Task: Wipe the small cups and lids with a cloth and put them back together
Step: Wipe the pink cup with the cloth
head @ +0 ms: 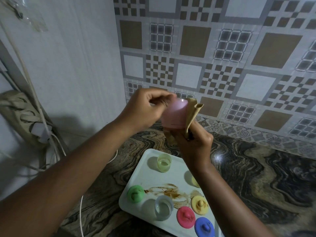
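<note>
Holding the pink cup (173, 115) up above the far end of the tray (136, 185), I gripped it with my left hand (147, 108), fingers curled round its far rim and wall. My right hand (195, 144) was clenched on a bunched tan cloth (192, 113), pressed against the right side of the cup and tucked under its base. The cup was tilted, and slightly blurred.

Below, on the pale tray, the rest waited. A green cup (164, 163) stood upright at the far end. A yellow cup (195, 182) sat to its right, mostly hidden behind my right forearm. A clear cup (163, 209) stood nearer me. Four lids lay flat, knobs up: green (136, 193) at the left, yellow (199, 204) at the right, pink (186, 216) and blue (204, 227) nearest. A brown smear (169, 192) ran across the middle of the tray, and the yellow lid looked soiled too.

To do this step well, I judged I should turn the cup with my left hand while the cloth stayed firm against it, covering wall, base and inside. I should use a clean fold of cloth, and set the cup down away from the smear, so it would not pick up dirt again before its pink lid went on.
</note>
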`<state>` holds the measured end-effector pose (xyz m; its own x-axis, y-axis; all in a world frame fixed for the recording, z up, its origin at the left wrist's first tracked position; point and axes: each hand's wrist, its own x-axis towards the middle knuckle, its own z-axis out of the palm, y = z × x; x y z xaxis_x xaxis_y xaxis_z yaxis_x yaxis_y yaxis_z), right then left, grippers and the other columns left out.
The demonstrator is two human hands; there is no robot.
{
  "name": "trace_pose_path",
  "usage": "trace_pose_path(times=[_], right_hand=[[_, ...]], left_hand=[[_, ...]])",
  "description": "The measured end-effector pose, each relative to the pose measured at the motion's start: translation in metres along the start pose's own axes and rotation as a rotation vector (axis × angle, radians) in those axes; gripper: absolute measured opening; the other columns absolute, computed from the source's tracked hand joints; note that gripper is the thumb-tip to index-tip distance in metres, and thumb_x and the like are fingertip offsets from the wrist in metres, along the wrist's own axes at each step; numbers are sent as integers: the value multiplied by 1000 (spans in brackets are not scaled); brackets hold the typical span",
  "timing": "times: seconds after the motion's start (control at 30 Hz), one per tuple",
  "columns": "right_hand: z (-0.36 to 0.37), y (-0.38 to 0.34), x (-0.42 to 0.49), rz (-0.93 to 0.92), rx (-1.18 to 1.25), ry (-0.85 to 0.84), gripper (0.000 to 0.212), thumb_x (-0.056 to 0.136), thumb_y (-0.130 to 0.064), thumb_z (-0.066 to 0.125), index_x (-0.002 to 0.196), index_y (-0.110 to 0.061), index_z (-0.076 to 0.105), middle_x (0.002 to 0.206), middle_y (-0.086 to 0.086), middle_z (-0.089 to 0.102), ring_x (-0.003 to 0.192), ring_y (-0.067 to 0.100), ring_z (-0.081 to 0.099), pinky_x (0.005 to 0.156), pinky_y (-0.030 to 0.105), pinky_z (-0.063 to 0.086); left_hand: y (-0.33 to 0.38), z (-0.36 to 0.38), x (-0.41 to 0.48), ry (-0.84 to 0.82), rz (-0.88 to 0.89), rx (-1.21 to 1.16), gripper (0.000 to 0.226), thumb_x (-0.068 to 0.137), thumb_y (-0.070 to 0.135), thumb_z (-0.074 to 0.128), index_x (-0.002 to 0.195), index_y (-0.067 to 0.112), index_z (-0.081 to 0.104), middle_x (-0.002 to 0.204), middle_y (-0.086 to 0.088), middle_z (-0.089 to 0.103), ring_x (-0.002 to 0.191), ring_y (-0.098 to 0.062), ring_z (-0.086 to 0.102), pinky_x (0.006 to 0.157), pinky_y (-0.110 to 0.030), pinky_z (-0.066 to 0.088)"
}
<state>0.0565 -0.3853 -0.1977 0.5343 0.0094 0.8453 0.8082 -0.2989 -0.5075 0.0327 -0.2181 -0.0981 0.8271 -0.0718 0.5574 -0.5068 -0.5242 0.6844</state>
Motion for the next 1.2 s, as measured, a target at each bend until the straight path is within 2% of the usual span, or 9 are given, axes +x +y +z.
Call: trace_pose_path(times=[0.23, 0.37, 0.43, 0.53, 0.73, 0.87, 0.97, 1.07, 1.2], right_hand=[[-2, 3, 3, -21, 12, -23, 23, 86, -20, 74, 84, 4, 73, 64, 1, 53, 54, 18, 45, 48, 27, 40], [2, 0, -1, -30, -28, -52, 40, 87, -26, 76, 102, 11, 74, 98, 9, 73, 84, -2, 59, 75, 9, 45], [2, 3, 0, -27, -3, -38, 34, 85, -20, 76, 99, 10, 74, 91, -8, 65, 79, -16, 53, 73, 3, 38], [0, 11, 0, -5, 6, -37, 31, 86, -20, 72, 98, 9, 74, 84, -27, 48, 64, -8, 45, 64, 6, 33], [1, 7, -6, -13, -8, -36, 27, 87, -13, 75, 98, 11, 74, 81, 18, 69, 81, -10, 51, 76, 4, 39], [-1, 11, -10, -7, -19, -36, 37, 80, -12, 87, 107, 9, 73, 105, 15, 75, 91, 9, 67, 79, 14, 50], [-7, 9, -9, 11, -13, -11, 33, 84, -18, 80, 101, 10, 73, 90, -15, 65, 78, -14, 54, 71, 4, 38], [-11, 7, -6, 20, -3, -8, 34, 84, -17, 76, 101, 12, 72, 79, -2, 59, 81, -24, 47, 71, 1, 34], [-11, 6, -9, 31, -9, 15, 34, 87, -16, 77, 105, 12, 72, 98, 6, 69, 97, -12, 60, 70, 23, 55]], left_hand=[[-10, -7, 5, -68, -108, -167, 19, 87, 3, 69, 100, 17, 71, 90, 12, 72, 90, -7, 70, 72, -22, 59], [-5, 3, 2, -56, -24, -7, 17, 86, 26, 73, 101, 19, 75, 93, 10, 73, 87, -7, 68, 74, -23, 58], [-6, 5, 0, -31, -9, 54, 21, 90, 26, 69, 109, 19, 74, 102, 11, 73, 95, -1, 66, 80, -14, 53], [-13, -1, 1, -55, -95, 1, 21, 95, 16, 62, 114, 19, 71, 107, 10, 72, 100, 1, 66, 84, -13, 52], [-16, 4, 2, -29, -138, -92, 17, 87, 11, 72, 103, 15, 73, 95, 9, 73, 92, -4, 69, 83, -23, 57], [-8, 16, -4, -29, -97, -2, 29, 80, 37, 76, 101, 18, 77, 92, 10, 75, 87, -3, 68, 74, -20, 58], [-6, 16, -4, -25, -91, -50, 30, 93, 34, 62, 114, 16, 73, 108, 9, 73, 100, 2, 66, 83, -19, 56], [-9, 11, 3, -56, -134, -112, 22, 94, 15, 63, 114, 10, 72, 106, 3, 74, 100, -7, 70, 84, -26, 58], [-5, 16, 7, -60, -113, -125, 16, 88, 10, 69, 103, 12, 73, 94, 8, 73, 90, -6, 71, 77, -24, 59]])
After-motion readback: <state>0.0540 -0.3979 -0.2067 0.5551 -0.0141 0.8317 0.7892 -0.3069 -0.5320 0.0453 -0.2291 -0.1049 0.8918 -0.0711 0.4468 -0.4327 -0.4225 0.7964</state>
